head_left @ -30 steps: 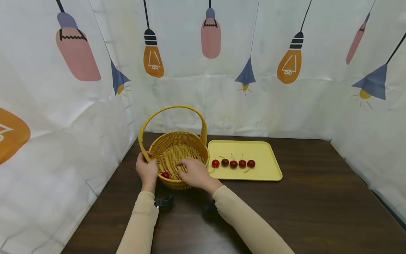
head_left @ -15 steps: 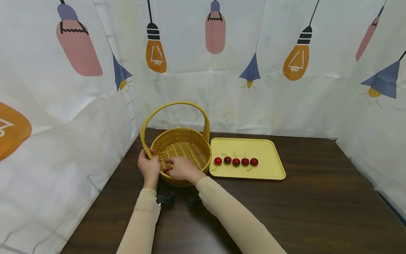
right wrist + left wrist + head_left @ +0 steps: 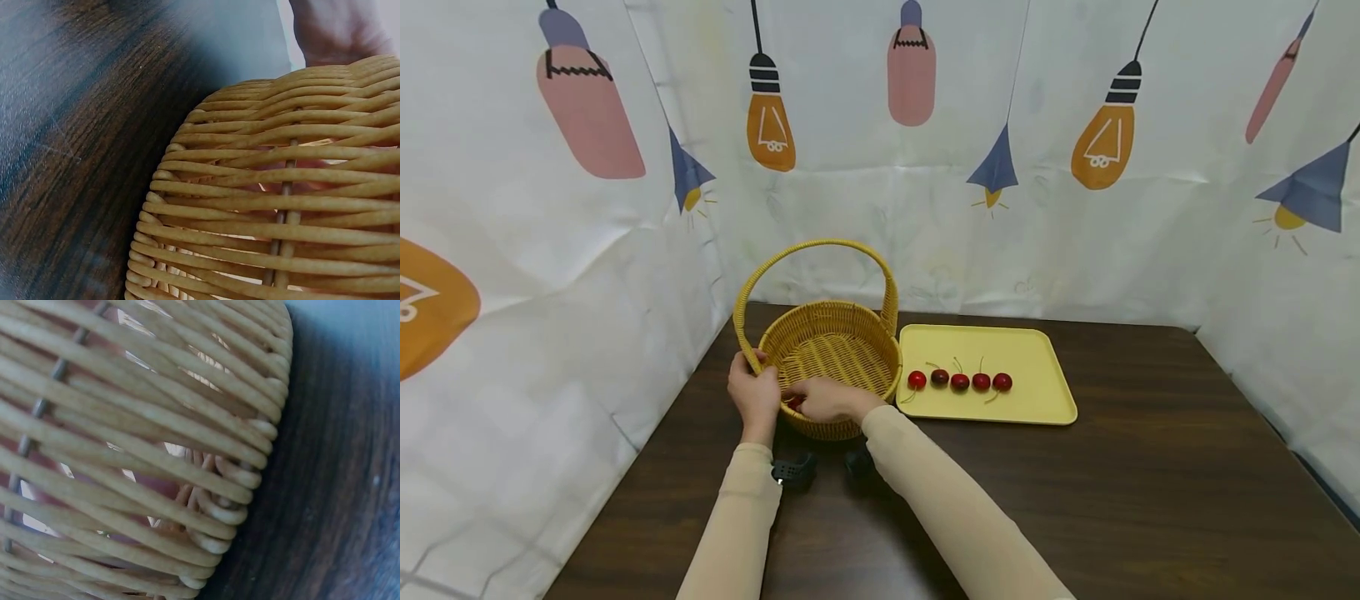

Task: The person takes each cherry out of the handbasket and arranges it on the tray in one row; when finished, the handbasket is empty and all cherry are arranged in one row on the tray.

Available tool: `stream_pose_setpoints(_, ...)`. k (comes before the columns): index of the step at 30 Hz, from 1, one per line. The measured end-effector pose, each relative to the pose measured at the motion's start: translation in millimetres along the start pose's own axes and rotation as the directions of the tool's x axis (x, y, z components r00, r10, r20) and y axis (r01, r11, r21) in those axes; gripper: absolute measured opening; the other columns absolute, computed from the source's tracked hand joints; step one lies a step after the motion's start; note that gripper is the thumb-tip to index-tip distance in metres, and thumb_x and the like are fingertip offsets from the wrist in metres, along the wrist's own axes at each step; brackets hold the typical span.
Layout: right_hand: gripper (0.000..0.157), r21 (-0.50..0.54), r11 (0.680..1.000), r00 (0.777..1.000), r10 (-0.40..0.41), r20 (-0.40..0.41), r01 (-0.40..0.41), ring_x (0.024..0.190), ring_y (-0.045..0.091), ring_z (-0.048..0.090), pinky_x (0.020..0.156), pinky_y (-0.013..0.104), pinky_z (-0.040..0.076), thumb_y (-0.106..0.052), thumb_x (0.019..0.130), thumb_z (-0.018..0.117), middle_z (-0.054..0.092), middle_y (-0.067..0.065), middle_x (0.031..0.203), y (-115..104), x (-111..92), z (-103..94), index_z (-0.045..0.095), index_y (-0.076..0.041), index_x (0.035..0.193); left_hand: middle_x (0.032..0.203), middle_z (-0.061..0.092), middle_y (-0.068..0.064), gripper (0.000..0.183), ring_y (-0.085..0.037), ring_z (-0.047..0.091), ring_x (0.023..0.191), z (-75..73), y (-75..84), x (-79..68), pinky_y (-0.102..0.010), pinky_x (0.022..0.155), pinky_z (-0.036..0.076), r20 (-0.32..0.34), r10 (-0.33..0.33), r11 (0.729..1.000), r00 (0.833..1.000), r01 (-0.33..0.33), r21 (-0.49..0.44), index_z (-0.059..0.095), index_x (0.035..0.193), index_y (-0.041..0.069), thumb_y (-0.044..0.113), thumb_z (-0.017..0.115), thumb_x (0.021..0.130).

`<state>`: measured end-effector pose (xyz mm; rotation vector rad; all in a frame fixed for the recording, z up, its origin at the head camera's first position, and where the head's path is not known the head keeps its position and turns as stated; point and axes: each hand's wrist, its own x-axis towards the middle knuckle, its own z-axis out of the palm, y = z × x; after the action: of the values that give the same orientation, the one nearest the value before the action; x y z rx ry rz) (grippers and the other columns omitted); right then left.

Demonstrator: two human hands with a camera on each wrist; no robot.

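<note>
A round yellow wicker basket (image 3: 827, 430) with a tall arched handle stands on the table in the head view. My left hand (image 3: 756, 402) grips its left side at the foot of the handle. Inside the near left part of the basket, my right hand (image 3: 827, 400) has its fingertips around a red cherry (image 3: 794, 403), mostly covered by those fingers. Woven basket wall (image 3: 137, 437) fills much of the left wrist view, with blurred red and skin tones behind the gaps. The right wrist view also looks at the basket's outside (image 3: 250, 187), so the fingertips are hidden there.
Right of the basket, close to it, lies a yellow rectangular tray (image 3: 1033, 367) bearing a row of several stemmed cherries (image 3: 959, 382). Under everything is a dark wooden table (image 3: 1112, 475). A white printed curtain (image 3: 850, 200) hangs behind and at both sides.
My right hand has moved left and down inside the basket, onto the cherry, which was uncovered before. My left hand keeps its hold on the basket. The head view has shifted slightly.
</note>
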<state>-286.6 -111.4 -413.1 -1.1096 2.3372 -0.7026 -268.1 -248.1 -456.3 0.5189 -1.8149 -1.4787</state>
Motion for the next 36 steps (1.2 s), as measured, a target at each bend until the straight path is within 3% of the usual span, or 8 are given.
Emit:
stream_pose_setpoints(10, 0.031, 0.027, 0.999, 0.996, -0.029, -0.082, 0.031, 0.082, 0.008, 0.054, 0.075, 0.019, 0.045, -0.004, 0.091, 0.059, 0.068, -0.003, 0.099, -1, -2, -0.4, 0.069, -0.011, 0.119, 0.098, 0.055, -0.015, 0.021, -0.028, 0.048, 0.090, -2.4, 1.2, -0.5, -0.035, 0.077, 0.035, 0.008, -0.016, 1.000, 1.000, 0.016, -0.004, 0.055, 0.099, 0.005, -0.007, 0.053, 0.081)
stream_pose_setpoints(16, 0.033, 0.080, 0.996, 0.994, 0.045, -0.101, -0.038, 0.085, 0.008, 0.057, 0.076, 0.020, 0.047, 0.003, 0.087, 0.060, 0.069, -0.002, 0.100, -1, -3, 0.3, 0.071, -0.010, 0.115, 0.098, 0.055, -0.013, 0.021, -0.027, 0.048, 0.091, -2.1, 2.0, -0.2, -0.034, 0.077, 0.035, 0.007, -0.012, 1.000, 1.000, 0.012, -0.003, 0.055, 0.099, 0.005, -0.007, 0.053, 0.081)
stream_pose_setpoints(21, 0.028, 0.024, 0.996, 0.990, 0.088, -0.114, -0.086, 0.088, 0.009, 0.057, 0.079, 0.022, 0.047, -0.004, 0.089, 0.062, 0.068, -0.003, 0.103, -1, -4, 1.5, 0.071, -0.013, 0.114, 0.098, 0.056, -0.014, 0.022, -0.027, 0.047, 0.088, -1.7, 2.2, -0.7, -0.035, 0.075, 0.035, 0.011, -0.008, 1.000, 1.000, 0.007, 0.006, 0.055, 0.098, 0.005, -0.007, 0.053, 0.080)
stream_pose_setpoints(25, 0.025, -0.034, 0.995, 0.978, 0.087, -0.191, -0.096, 0.087, 0.009, 0.057, 0.078, 0.023, 0.047, -0.015, 0.089, 0.066, 0.068, -0.004, 0.102, 0, -4, 3.9, 0.071, -0.015, 0.114, 0.098, 0.056, -0.017, 0.022, -0.028, 0.047, 0.086, -1.8, 1.0, -0.9, -0.035, 0.074, 0.034, 0.012, 0.001, 1.000, 1.000, -0.001, 0.003, 0.055, 0.098, 0.004, -0.007, 0.052, 0.079)
stream_pose_setpoints(30, 0.027, -0.070, 0.996, 0.929, 0.028, -0.368, -0.057, 0.088, 0.011, 0.055, 0.076, 0.024, 0.046, -0.020, 0.088, 0.066, 0.064, -0.001, 0.099, 1, -11, 5.2, 0.069, -0.014, 0.114, 0.099, 0.057, -0.017, 0.022, -0.026, 0.048, 0.087, -0.4, -0.7, -0.6, -0.034, 0.075, 0.036, 0.010, 0.006, 1.000, 1.000, -0.006, 0.012, 0.056, 0.099, 0.003, -0.007, 0.052, 0.080)
stream_pose_setpoints(36, 0.029, 0.064, 0.997, 0.824, -0.005, -0.566, 0.050, 0.087, 0.012, 0.053, 0.075, 0.024, 0.047, -0.020, 0.088, 0.067, 0.057, 0.000, 0.102, 1, -29, 0.4, 0.067, -0.014, 0.117, 0.100, 0.057, -0.017, 0.022, -0.026, 0.049, 0.088, -0.2, -0.5, 0.4, -0.034, 0.074, 0.038, 0.016, 0.001, 1.000, 1.000, -0.001, 0.006, 0.055, 0.100, 0.003, -0.008, 0.053, 0.080)
